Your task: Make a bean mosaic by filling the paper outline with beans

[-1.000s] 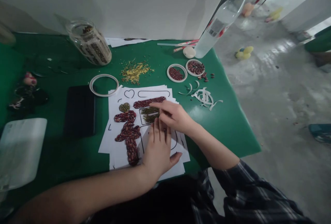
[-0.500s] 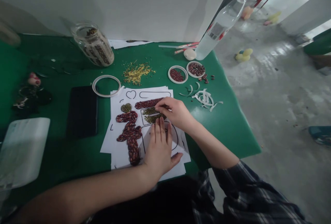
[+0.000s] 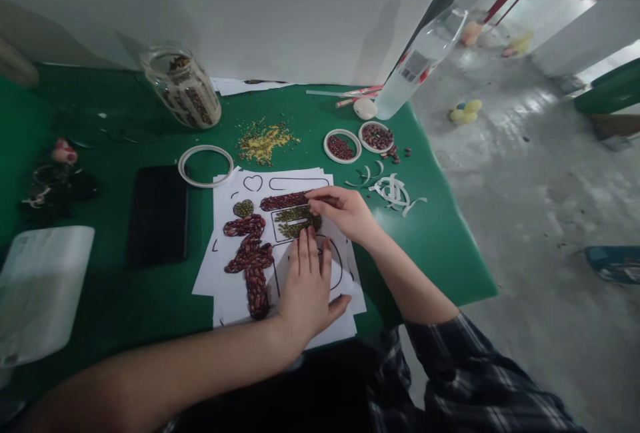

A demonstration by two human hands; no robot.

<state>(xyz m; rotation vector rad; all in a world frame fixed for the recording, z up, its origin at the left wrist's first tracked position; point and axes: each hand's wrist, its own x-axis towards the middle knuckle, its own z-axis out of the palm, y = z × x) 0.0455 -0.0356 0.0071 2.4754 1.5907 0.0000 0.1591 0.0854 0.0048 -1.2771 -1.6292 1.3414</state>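
Observation:
My left hand [image 3: 307,286] lies flat with its fingers stretched out on a sheet of white paper [image 3: 230,306] printed with black outlines. Just beyond its fingertips, green mung beans [image 3: 297,223] fill part of a boxed outline. Over the right end of that box hovers my right hand [image 3: 345,213], thumb and forefinger drawn together in a pinch; anything between them is too small to make out. Dark red beans [image 3: 250,253] cover a large figure at the paper's left, and small red beans [image 3: 285,201] fill a long bar above the box.
Two round lids [image 3: 343,146] hold red beans, beside white curled strips [image 3: 395,192]. Yellow crumbs [image 3: 267,143] lie farther back. A glass jar [image 3: 183,86], white ring [image 3: 206,166], dark tablet [image 3: 157,216] and keys [image 3: 55,176] are leftward. A clear bottle [image 3: 420,60] stands at the back right.
My right hand has shifted slightly right and lifted off the mung beans, uncovering more of them. My left hand stays in place on the paper.

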